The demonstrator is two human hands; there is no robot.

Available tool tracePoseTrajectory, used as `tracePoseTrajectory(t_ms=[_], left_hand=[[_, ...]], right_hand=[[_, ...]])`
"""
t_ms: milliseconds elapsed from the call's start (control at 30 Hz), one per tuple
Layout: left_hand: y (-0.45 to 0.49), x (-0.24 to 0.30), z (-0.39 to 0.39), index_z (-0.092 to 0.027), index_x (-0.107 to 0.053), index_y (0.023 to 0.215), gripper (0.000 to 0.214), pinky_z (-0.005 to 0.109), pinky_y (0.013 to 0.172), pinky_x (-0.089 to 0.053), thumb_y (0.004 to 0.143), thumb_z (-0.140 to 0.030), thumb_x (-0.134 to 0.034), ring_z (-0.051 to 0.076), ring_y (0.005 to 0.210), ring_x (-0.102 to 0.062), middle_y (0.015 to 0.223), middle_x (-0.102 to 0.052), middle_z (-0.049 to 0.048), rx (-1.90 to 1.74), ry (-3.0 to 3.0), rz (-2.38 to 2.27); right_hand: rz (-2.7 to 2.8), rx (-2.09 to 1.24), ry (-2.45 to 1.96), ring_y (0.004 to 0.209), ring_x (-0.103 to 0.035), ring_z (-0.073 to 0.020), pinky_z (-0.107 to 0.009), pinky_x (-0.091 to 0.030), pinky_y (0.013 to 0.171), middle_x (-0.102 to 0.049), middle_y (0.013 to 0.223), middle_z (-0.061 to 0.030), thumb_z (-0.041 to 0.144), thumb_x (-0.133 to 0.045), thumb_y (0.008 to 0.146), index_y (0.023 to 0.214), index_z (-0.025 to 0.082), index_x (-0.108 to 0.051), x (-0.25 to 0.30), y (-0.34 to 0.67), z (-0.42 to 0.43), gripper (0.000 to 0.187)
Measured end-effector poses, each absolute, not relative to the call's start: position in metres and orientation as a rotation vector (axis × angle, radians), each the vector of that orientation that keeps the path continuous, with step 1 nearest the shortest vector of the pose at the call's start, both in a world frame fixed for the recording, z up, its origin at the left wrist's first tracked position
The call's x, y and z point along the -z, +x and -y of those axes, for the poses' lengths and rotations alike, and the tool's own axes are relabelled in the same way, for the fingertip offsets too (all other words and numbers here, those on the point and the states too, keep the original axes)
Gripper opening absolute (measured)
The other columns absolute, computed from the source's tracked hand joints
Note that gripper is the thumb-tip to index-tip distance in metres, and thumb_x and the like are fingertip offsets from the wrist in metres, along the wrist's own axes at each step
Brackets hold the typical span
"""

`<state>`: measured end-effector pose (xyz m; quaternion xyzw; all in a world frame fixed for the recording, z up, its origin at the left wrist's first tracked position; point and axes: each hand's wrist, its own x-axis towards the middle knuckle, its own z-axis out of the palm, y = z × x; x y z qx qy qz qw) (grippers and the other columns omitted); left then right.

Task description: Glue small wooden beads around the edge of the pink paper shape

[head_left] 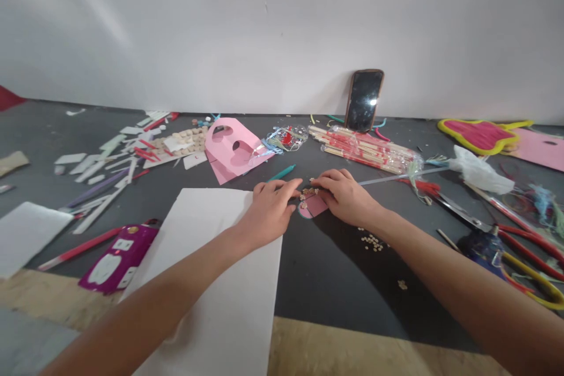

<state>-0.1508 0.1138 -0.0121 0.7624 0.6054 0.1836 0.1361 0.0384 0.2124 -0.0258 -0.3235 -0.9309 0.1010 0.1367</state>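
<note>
A small pink piece with a rounded, teal-edged end (314,205) lies on the dark tabletop between my hands. Tiny pale beads or discs are clustered along its upper edge. My left hand (272,211) rests at its left, over the white board's corner, index finger and thumb apart and pointing at the cluster. At the other side my right hand (346,195) has its fingers curled and pinched by the beads; what is between them is hidden. Several loose pale discs (372,242) are scattered below my right wrist.
A white board (224,299) lies under my left forearm. Behind are a pink cut-out (233,150), wrapped sticks (365,150) and a phone (364,100) leaning on the wall. Scissors (467,214) and a blue bottle (482,252) sit right; a purple case (117,261) is left.
</note>
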Motion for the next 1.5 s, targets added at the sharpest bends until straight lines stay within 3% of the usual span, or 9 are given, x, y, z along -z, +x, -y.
tracePoseTrajectory(t_ms=[133, 433, 933, 1133, 1500], left_hand=[[-0.144, 0.012, -0.095, -0.020, -0.037, 0.132, 0.049, 0.049, 0.095, -0.029, 0.085, -0.013, -0.048, 0.028, 0.119, -0.044, 0.120, -0.064, 0.0091, -0.428, 2.389, -1.693], [-0.130, 0.019, -0.075, -0.017, -0.032, 0.139, 0.060, 0.045, 0.091, -0.034, 0.088, -0.040, -0.053, 0.029, 0.109, -0.042, 0.135, -0.053, 0.0086, -0.317, 2.502, -1.518], [-0.130, 0.020, -0.077, -0.018, -0.031, 0.140, 0.060, 0.046, 0.093, -0.031, 0.089, -0.041, -0.052, 0.029, 0.113, -0.042, 0.131, -0.056, 0.0114, -0.293, 2.485, -1.523], [-0.130, 0.020, -0.077, -0.017, -0.033, 0.139, 0.059, 0.045, 0.094, -0.031, 0.089, -0.041, -0.052, 0.029, 0.114, -0.042, 0.133, -0.055, 0.0107, -0.298, 2.484, -1.528], [-0.130, 0.019, -0.077, -0.017, -0.032, 0.140, 0.058, 0.048, 0.095, -0.027, 0.090, -0.040, -0.049, 0.031, 0.120, -0.039, 0.136, -0.053, 0.0115, -0.295, 2.476, -1.512]], right_hand=[[2.708, -0.292, -0.910, 0.098, -0.052, -0.0229, -0.038, -0.042, 0.091, -0.061, 0.112, -0.0116, 0.006, -0.046, 0.084, 0.113, 0.019, -0.067, 0.026, 0.036, -0.213, 0.037], [2.729, -0.293, -0.918, 0.098, -0.050, -0.0239, -0.039, -0.042, 0.089, -0.058, 0.113, -0.0122, 0.007, -0.049, 0.083, 0.112, 0.020, -0.068, 0.025, 0.032, -0.213, 0.036], [2.709, -0.329, -0.877, 0.096, -0.050, -0.0236, -0.040, -0.044, 0.086, -0.059, 0.110, -0.0098, 0.012, -0.053, 0.083, 0.104, 0.026, -0.071, 0.025, 0.032, -0.209, 0.031], [2.665, -0.312, -0.871, 0.098, -0.052, -0.0229, -0.040, -0.042, 0.091, -0.059, 0.111, -0.0109, 0.014, -0.051, 0.085, 0.107, 0.020, -0.069, 0.027, 0.035, -0.213, 0.029], [2.622, -0.295, -0.871, 0.095, -0.054, -0.0226, -0.039, -0.043, 0.090, -0.064, 0.101, -0.0098, 0.019, -0.053, 0.085, 0.088, 0.018, -0.071, 0.030, 0.029, -0.216, 0.018]])
